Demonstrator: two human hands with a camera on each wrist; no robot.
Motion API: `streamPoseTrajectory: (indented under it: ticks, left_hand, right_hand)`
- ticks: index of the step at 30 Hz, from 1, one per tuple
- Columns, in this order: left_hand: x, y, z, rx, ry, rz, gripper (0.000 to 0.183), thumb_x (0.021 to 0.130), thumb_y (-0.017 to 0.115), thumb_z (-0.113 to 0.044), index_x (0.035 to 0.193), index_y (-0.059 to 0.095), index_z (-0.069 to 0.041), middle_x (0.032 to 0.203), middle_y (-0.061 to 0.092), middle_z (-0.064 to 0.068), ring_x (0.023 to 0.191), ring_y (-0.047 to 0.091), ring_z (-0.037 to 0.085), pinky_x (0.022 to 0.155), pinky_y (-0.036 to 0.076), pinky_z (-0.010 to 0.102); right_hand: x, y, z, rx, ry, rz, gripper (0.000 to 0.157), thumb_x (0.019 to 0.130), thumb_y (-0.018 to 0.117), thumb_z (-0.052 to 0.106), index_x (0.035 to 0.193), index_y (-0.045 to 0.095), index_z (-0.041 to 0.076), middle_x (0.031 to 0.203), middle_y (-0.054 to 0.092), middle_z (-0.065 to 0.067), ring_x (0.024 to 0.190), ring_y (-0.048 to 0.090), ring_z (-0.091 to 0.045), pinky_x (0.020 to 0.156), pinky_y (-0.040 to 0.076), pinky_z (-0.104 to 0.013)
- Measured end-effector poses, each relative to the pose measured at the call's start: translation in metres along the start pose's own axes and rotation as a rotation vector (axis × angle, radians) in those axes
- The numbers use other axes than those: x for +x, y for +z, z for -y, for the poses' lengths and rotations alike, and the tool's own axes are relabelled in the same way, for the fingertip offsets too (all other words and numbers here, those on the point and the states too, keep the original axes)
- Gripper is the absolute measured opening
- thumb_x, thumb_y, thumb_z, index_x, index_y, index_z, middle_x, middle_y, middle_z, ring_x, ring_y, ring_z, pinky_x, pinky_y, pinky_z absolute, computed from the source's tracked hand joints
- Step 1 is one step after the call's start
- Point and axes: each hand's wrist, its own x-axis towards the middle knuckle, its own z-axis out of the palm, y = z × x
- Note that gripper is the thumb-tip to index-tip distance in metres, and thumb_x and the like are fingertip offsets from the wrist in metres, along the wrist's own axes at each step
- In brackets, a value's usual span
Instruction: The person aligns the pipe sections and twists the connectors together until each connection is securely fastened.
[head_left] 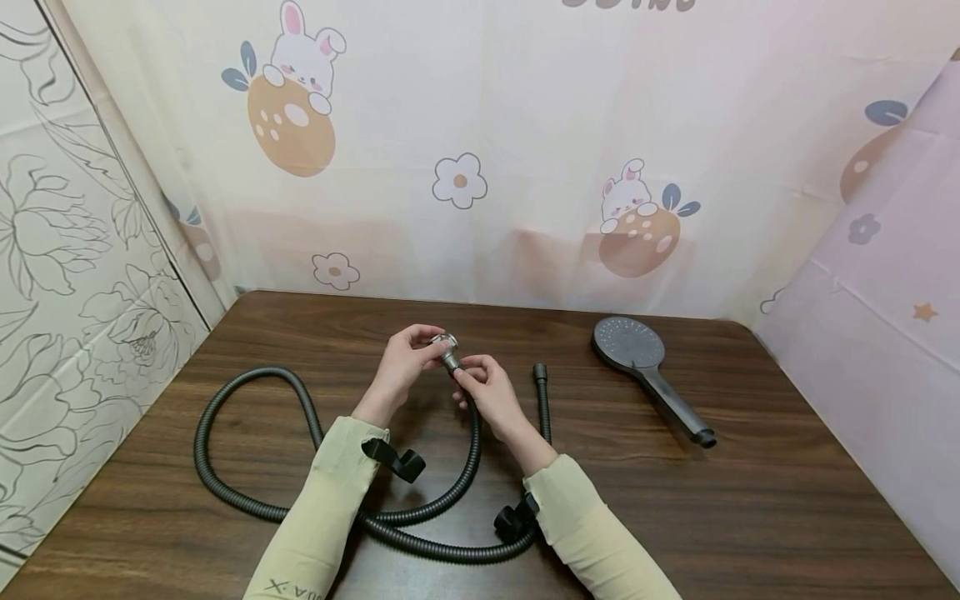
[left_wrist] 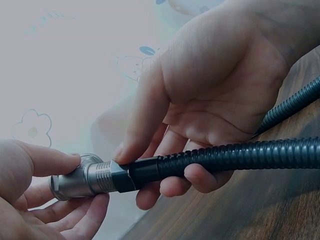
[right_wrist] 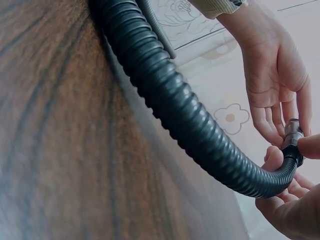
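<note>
In the head view the left hand point(head_left: 397, 368) pinches a small metal fitting point(head_left: 450, 357) between thumb and fingers, while the right hand point(head_left: 491, 396), just to its right, grips the end of a black ribbed hose point(head_left: 463, 483) that meets it, so both grips are clamped, side by side above the brown table point(head_left: 750, 517). From the grip the hose bends down towards the person, passes beneath the left forearm, swings into a wide loop left of the hands, then crosses back under both forearms to its free end point(head_left: 541, 375), near the right hand on its outer side. Well apart, further right of the grip, lies a grey shower head point(head_left: 651, 377), spray face up, and beyond the hands hangs a curtain point(head_left: 540, 125) printed with rabbits. In the left wrist view a threaded stretch of the fitting shows between the two grips, with the hose's dark collar point(left_wrist: 122, 176) at the end of those threads; the right thumb presses the collar from above and the other fingers curl beneath the hose. In the right wrist view the hose arcs away from the right fingers across the foreground, with the left hand above them at the fitting
</note>
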Motion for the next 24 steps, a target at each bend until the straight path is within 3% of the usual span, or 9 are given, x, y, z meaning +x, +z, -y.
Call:
streamPoseTrajectory:
  ticks: [5,11,19,24]
  left_hand:
    - [0.0005,0.0002,0.0005,-0.003,0.004,0.0,0.029,0.085,0.063,-0.013,0.111,0.058,0.0,0.104,0.055,0.012,0.082,0.059,0.012,0.083,0.051,0.04]
    - [0.0006,-0.0002,0.0008,0.003,0.003,-0.002,0.029,0.085,0.063,-0.013,0.111,0.058,-0.001,0.104,0.055,0.012,0.082,0.059,0.012,0.079,0.053,0.035]
    - [0.001,0.0,0.0008,0.009,0.003,0.004,0.029,0.086,0.063,-0.012,0.112,0.058,-0.001,0.104,0.055,0.012,0.082,0.059,0.013,0.078,0.053,0.034]
    - [0.0016,0.0003,0.0011,0.004,0.001,0.007,0.031,0.086,0.062,-0.011,0.114,0.057,0.001,0.104,0.055,0.013,0.083,0.059,0.012,0.079,0.053,0.033]
  right_hand:
    - [0.0001,-0.0005,-0.0004,0.006,-0.003,0.005,0.029,0.092,0.053,0.013,0.115,0.046,-0.003,0.106,0.059,-0.029,0.062,0.057,-0.009,0.056,0.048,-0.023]
    - [0.0001,-0.0004,0.0003,0.005,-0.008,0.003,0.027,0.091,0.054,0.011,0.113,0.048,-0.002,0.102,0.06,-0.028,0.061,0.057,-0.01,0.055,0.048,-0.023]
    - [0.0019,0.0004,-0.0019,-0.016,-0.008,-0.01,0.028,0.087,0.06,0.008,0.111,0.051,-0.002,0.09,0.063,-0.014,0.062,0.058,-0.011,0.054,0.048,-0.023]
    - [0.002,0.0002,-0.0026,-0.001,-0.01,0.01,0.024,0.09,0.056,0.009,0.109,0.053,-0.004,0.095,0.064,-0.024,0.061,0.057,-0.01,0.053,0.047,-0.021]
